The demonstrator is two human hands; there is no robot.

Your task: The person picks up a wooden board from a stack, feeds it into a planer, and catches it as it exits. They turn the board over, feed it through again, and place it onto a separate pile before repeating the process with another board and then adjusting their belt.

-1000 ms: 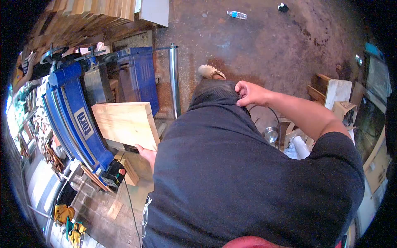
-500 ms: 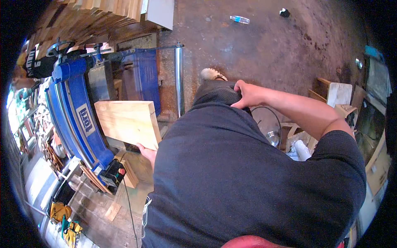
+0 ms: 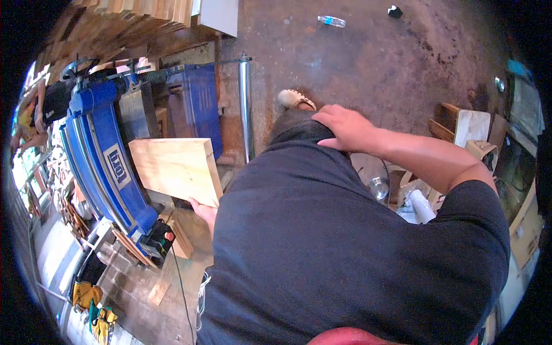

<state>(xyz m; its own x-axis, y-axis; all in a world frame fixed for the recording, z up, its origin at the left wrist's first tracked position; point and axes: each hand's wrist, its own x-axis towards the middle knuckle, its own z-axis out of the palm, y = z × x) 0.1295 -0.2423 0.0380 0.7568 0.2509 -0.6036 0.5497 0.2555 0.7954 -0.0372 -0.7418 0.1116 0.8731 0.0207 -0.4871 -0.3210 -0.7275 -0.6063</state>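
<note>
A thick, pale wooden board (image 3: 172, 167) juts out from the blue machine (image 3: 109, 149), whose label appears upside down. At the board's near lower corner, my left hand (image 3: 202, 211) holds its edge; my shirt hides part of the hand and the wrist. My right hand (image 3: 348, 131) lies on the dark mesh cloth (image 3: 299, 129) over my leg, fingers extended and thumb apart, holding nothing. The far end of the board meets the machine, and its contact there is hard to make out.
A shiny metal roller (image 3: 245, 109) stands beyond the board. Stacked timber (image 3: 126, 17) is at upper left. A plastic bottle (image 3: 332, 22) lies on the floor. Work gloves (image 3: 102, 322) lie at lower left. A person's arm (image 3: 39, 106) shows behind the machine.
My right hand has shifted slightly and its fingers now lie flatter over my leg. The view moved a little; the board keeps its place against the machine. The person behind it moved.
</note>
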